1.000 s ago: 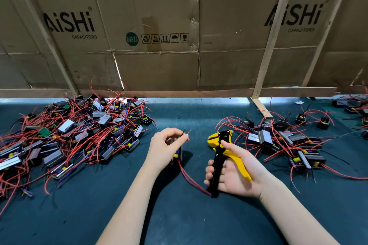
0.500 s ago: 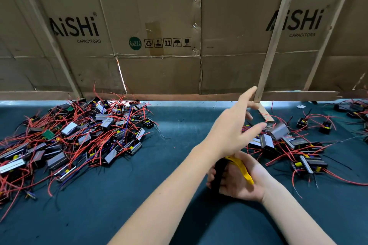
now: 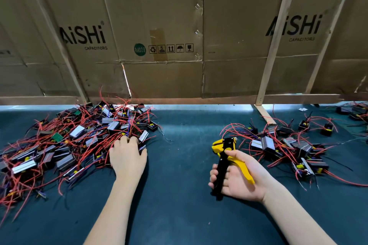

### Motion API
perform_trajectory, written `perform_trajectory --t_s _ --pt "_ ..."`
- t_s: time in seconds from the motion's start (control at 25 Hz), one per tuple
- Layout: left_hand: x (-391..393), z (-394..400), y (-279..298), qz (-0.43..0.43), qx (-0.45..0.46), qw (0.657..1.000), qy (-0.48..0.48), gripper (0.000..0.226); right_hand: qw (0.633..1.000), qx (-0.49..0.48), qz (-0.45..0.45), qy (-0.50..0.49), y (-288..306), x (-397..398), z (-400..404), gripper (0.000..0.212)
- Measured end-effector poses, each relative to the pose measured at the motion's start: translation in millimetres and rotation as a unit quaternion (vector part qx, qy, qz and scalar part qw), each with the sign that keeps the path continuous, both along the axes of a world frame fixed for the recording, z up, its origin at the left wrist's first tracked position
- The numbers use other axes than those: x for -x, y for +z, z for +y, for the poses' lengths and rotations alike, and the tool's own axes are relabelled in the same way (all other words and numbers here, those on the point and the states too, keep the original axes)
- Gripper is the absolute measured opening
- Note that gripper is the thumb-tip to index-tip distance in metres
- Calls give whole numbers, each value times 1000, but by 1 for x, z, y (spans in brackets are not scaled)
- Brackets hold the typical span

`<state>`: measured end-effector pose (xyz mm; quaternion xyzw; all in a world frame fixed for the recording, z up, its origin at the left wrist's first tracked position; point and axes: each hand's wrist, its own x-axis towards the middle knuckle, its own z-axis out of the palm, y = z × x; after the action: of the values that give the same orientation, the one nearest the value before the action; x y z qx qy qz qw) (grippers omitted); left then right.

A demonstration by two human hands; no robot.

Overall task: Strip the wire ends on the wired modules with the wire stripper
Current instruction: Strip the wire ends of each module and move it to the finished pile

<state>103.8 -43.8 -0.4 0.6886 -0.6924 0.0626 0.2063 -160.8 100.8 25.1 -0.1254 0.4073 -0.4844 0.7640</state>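
Head view showed the left hand (image 3: pixel 127 157) reaching into the near edge of the large heap of wired modules (image 3: pixel 75 141) on the left of the table (image 3: pixel 179 215). Its fingers were curled down among the red wires and small housings, but whether they had closed on one module or were only feeling through the tangle could not be told, since the back of the hand hid the fingertips.

On the other side, the right hand (image 3: pixel 237 177) grasped the wire stripper (image 3: pixel 227 157), fingers round the black handle and the yellow handle lying across the palm, the tool's head pointing up and away from the person with nothing between its blades. No wire was in the tool.

Behind and to the right of that hand lay a smaller, looser pile of modules (image 3: pixel 288 149), spread out and well apart from the big heap. Judging by the layout, this smaller pile was probably the finished work and the large heap the work left, though the wire ends were too small to confirm as bare.

If so, the job looked well short of halfway. The step in hand seemed to be fetching the next module, with stripping yet to follow.
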Motion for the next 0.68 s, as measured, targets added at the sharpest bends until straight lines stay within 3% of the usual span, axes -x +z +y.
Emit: perform_trajectory --t_s 0.12,0.24,0.36,0.56,0.68 --pt "13 8 5 91 39 995 -26 26 1000 3 2 -7 -1 1 1 41" --pt "24 15 9 177 169 966 -87 31 1000 2 4 -5 0 1 1 42" --pt "34 20 8 125 201 962 -132 33 1000 2 2 -3 -1 1 -1 42" --pt "37 16 1 -9 71 996 -53 49 1000 2 -4 -2 -3 3 -2 42" --pt "35 19 3 -29 86 993 -76 29 1000 -2 -1 -1 -3 2 -3 43"
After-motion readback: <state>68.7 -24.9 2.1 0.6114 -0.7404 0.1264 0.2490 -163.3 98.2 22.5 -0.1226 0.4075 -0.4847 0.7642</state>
